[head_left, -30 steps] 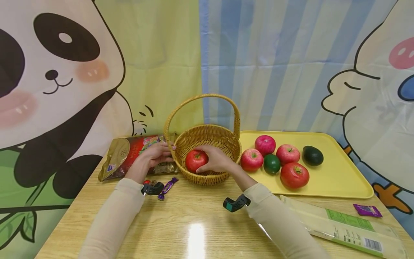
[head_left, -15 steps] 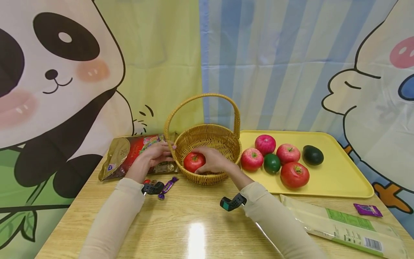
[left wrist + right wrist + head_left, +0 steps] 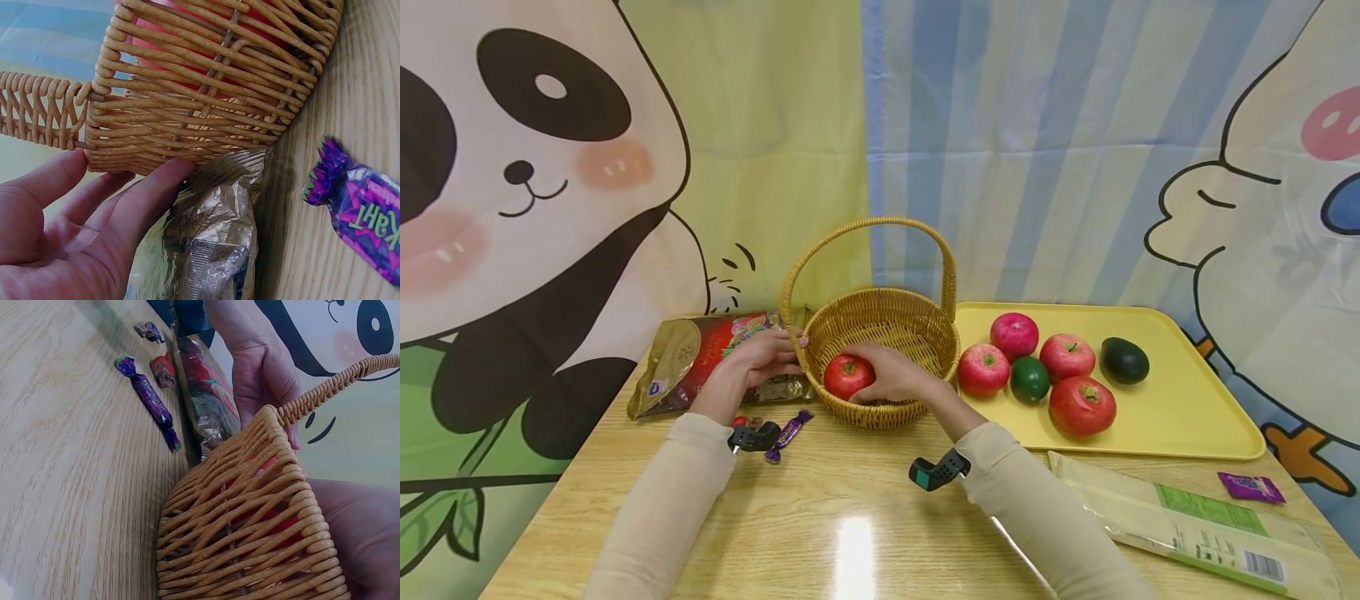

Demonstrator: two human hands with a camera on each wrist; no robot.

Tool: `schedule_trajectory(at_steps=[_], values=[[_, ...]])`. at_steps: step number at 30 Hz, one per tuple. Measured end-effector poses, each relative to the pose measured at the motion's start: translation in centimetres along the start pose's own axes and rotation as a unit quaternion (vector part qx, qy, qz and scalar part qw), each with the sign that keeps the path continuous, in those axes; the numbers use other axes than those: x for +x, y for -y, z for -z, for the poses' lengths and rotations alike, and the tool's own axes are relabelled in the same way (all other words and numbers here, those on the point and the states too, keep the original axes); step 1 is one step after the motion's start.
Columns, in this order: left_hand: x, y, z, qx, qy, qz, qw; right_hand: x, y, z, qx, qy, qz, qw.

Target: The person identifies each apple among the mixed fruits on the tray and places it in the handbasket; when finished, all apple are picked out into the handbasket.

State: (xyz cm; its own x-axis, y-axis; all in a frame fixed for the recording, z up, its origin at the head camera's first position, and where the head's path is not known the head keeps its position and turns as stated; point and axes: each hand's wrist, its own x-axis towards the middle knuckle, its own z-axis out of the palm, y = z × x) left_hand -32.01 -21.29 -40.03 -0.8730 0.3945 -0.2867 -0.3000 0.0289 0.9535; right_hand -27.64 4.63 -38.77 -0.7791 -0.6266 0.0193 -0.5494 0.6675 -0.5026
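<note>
In the head view, a round golden-brown wicker basket [image 3: 868,415] with a tall arched handle [image 3: 880,221] stands upright on the pale wood-grain desk [image 3: 790,517]. A glossy round red fruit with a green stem [image 3: 847,377] is inside it, near the 8 o'clock side. The right hand [image 3: 892,372] grips this fruit from its 3 o'clock side, with the fingers curved over it. The left hand [image 3: 766,353] is at the basket's 9 o'clock and touches it beside the base of the handle. Behind that hand lies a red and gold plastic bag [image 3: 700,358]; at 8 o'clock from the basket is a thin purple wrapped candy [image 3: 790,435]. At 3 o'clock, a yellow rectangular tray [image 3: 1187,400] carries three pink-red apples [image 3: 983,371], another round red fruit [image 3: 1083,407] and two dark green oval fruits [image 3: 1124,361]. A long cream and green package [image 3: 1195,521] lies at 4 o'clock.

In the left wrist view, the left hand's fingers are rather straight and rest against the outer wicker wall; red shows through the weave.

In the right wrist view, the basket covers most of the right hand, which appears at 4 o'clock. At 11 o'clock, a small red wrapped sweet [image 3: 164,370] lies beside the bag.
</note>
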Motion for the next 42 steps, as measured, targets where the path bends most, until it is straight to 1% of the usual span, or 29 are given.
schedule_trajectory(at_steps=[8, 11, 14, 18, 21, 24, 26, 30, 34, 38, 42], values=[[-0.2, -0.1, -0.1, 0.007, 0.001, 0.001, 1.0, -0.6, -0.2, 0.6, 0.023, 0.002, -0.004, 1.0], [-0.1, -0.1, -0.1, 0.008, 0.0, 0.0, 1.0, -1.2, -0.5, 1.2, 0.029, -0.004, -0.001, 1.0], [0.0, 0.0, -0.1, 0.01, 0.0, -0.001, 1.0, -2.2, -1.0, 2.0, 0.031, -0.018, 0.014, 0.999], [0.1, 0.1, -0.3, 0.004, 0.003, 0.0, 1.0, -4.3, -1.9, 3.3, 0.033, -0.038, 0.038, 0.998], [0.1, 0.1, -0.4, 0.002, 0.004, 0.0, 1.0, -6.4, -2.5, 4.8, 0.062, -0.055, 0.043, 0.996], [0.0, 0.0, -0.3, 0.008, 0.004, -0.004, 0.9999, -8.4, -3.2, 6.5, 0.1, -0.076, 0.044, 0.991], [-0.1, 0.0, -0.2, 0.015, 0.004, -0.005, 0.9999, -9.6, -3.8, 7.6, 0.113, -0.089, 0.048, 0.988], [-0.2, 0.0, 0.0, 0.01, 0.001, 0.001, 0.9999, -11.5, -5.2, 9.4, 0.106, -0.1, 0.045, 0.988], [-0.2, 0.0, 0.0, 0.004, 0.002, 0.003, 1.0, -13.0, -7.0, 10.5, 0.056, -0.101, 0.016, 0.993], [-0.2, 0.0, 0.0, 0.009, 0.004, -0.001, 1.0, -14.0, -8.7, 10.9, 0.03, -0.093, -0.019, 0.995], [-0.1, 0.0, 0.0, 0.005, 0.005, -0.002, 1.0, -14.4, -10.1, 10.7, 0.028, -0.082, -0.038, 0.996]])
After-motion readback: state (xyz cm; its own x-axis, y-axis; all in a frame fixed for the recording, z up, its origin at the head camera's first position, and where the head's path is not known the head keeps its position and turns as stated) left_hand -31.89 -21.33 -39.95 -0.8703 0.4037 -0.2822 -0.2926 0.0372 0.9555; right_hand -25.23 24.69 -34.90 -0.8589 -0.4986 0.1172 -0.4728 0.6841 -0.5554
